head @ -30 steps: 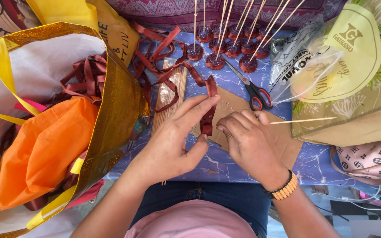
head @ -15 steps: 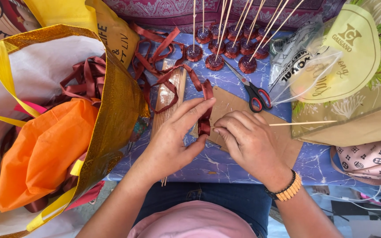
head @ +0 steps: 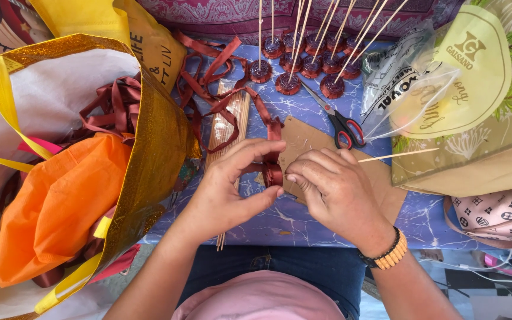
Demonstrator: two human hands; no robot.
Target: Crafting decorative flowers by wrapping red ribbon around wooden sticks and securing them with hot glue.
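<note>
At the far left, a gold gift bag (head: 155, 160) with yellow handles is being cut off by the frame edge; its base is not being shown. Orange tissue (head: 60, 201) is filling the lower part of the bag, and loose lengths of dark red ribbon are being partly hidden behind it.

Beside the bag, a bundle of thin wooden sticks (head: 227, 127) is lying on the blue marbled surface (head: 303, 222); its lower end is being covered by the left hand (head: 223, 192).

At the centre, a dark red ribbon (head: 272, 166) is being pinched between both hands. The left hand is being closed on it with thumb below and index finger arched above. The right hand (head: 333, 189) is being curled over it from the other side, fingertips pressed against the roll. Most of the ribbon roll is being concealed by the fingers, so its exact shape cannot be made out. The ribbon is being held just above a piece of brown cardboard (head: 303, 136), whose right part is being hidden under the right hand.

Further right, red-handled scissors (head: 339, 121) are lying on the surface. Above them, ribbon rosettes on sticks (head: 306, 56) are being cropped at the top edge. At the right, clear plastic bags (head: 422, 89) are being blurred by glare.
</note>
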